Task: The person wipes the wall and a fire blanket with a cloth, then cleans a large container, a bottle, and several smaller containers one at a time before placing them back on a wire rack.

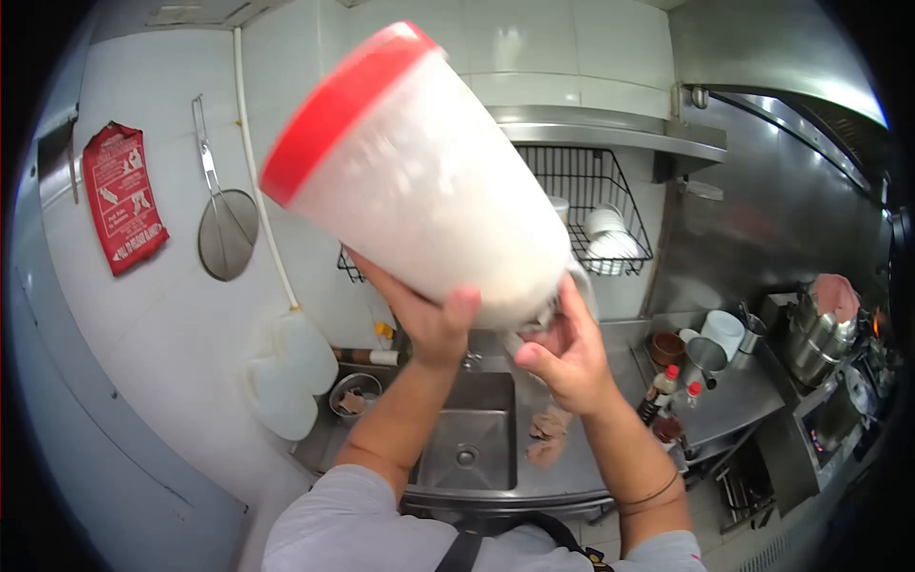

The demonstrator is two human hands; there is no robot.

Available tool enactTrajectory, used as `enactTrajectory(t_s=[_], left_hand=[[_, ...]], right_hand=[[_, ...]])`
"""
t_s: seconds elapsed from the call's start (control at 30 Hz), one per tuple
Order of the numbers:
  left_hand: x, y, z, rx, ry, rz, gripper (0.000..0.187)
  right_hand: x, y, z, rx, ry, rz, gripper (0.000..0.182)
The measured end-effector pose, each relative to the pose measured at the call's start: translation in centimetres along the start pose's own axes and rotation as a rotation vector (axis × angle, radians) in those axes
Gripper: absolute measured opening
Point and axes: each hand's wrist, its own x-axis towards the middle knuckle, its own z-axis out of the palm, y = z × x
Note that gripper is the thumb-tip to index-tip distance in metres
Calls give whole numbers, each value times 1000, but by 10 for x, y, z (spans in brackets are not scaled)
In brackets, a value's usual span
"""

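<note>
**Two hands hold up a big white tub (pixel 438 195)**

The white tub is up in the air, above the metal counter (pixel 583 477) and the sink (pixel 467 391). It is tipped over to one side. Its wide red band (pixel 351 112) is at the high end, up and to the left.

The left hand (pixel 431 319) grips the side of the tub from below. The right hand (pixel 570 357) holds the low end, with its fingers curled by a pale loop (pixel 582 286).

Behind the tub, a black wire rack (pixel 629 195) on the wall has white bowls (pixel 610 240) in it. A shiny pot (pixel 822 334) sits far to the right. On the left wall hang a red pouch (pixel 124 200) and a round strainer (pixel 229 234).

A bottle with a red cap (pixel 659 393) stands on the right part of the counter. Just beside the sink lie some crumpled brown bits (pixel 548 437), but I cannot tell what they are.
</note>
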Motion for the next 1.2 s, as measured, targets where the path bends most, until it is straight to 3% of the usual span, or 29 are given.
enactTrajectory(t_s=[0.07,0.2,0.3,0.4,0.5,0.57,0.6,0.63,0.7,0.8,0.93,1.0,1.13,1.2], left_hand=[[58,-10,-1,152,23,211,136],[172,-58,-25,556,14,576,135],[237,-101,-55,754,-29,558,134],[277,-152,-93,830,-143,385,135],[303,-201,-142,711,-275,229,123],[313,-217,-169,715,-420,94,104],[313,-214,-174,838,-415,183,82],[320,-217,-178,833,-417,185,82],[332,-218,-184,1419,-296,476,67],[334,-213,-158,1240,-469,329,51],[323,-226,-115,1393,-608,168,50],[333,-222,-106,1694,-730,-83,56],[363,-268,-129,1848,-704,-44,72],[364,-270,-131,1592,-812,259,83]], right_hand=[[31,0,15,-72,-104,-64,107],[30,3,23,-109,-71,-26,97],[5,25,5,-141,-55,133,89],[-11,52,1,-70,82,228,75],[-27,80,-11,-139,178,323,63],[-39,95,-19,-206,223,336,56],[-46,103,-24,-233,253,336,51],[-51,109,-27,-259,285,336,46],[-57,120,-33,-265,338,359,44],[-66,138,-38,-281,424,399,42],[-71,153,-34,-313,510,473,39],[-79,160,-32,-274,552,492,38],[-110,178,-31,-226,681,483,33],[-126,185,-29,-163,802,480,31]])
